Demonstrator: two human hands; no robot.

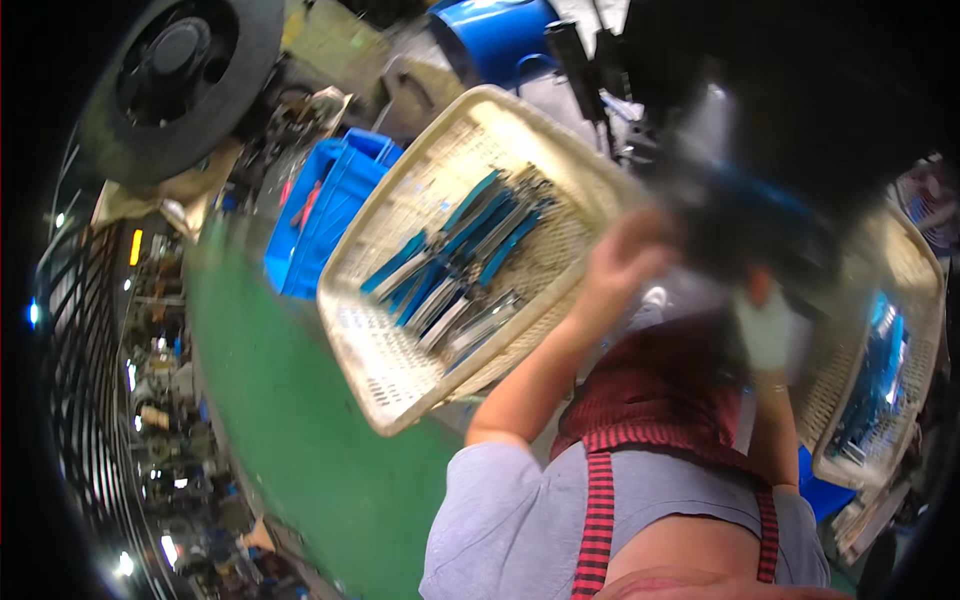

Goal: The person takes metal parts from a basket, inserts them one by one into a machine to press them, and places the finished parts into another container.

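Observation:
My left hand (632, 250), bare and smeared by motion, is raised at the right rim of a cream plastic basket (345, 345), beside a dark blurred machine. Whether its fingers hold anything does not show. Across from it is my right hand (765, 325), in what looks like a white glove with an orange-red patch near the fingertips; its fingers are blurred too. Just above the hands a blue streak (770, 192) crosses the dark area, too smeared to name. Long blue-and-silver metal pieces (465, 240) lie heaped in the left basket.
A second cream basket (925, 300) at the right holds more blue pieces (880, 350). Blue bins (335, 215) stand behind the left basket, beside a large dark wheel (175, 60). A blue drum-like container (495, 40) is at the top. Green floor (270, 400) spreads at left.

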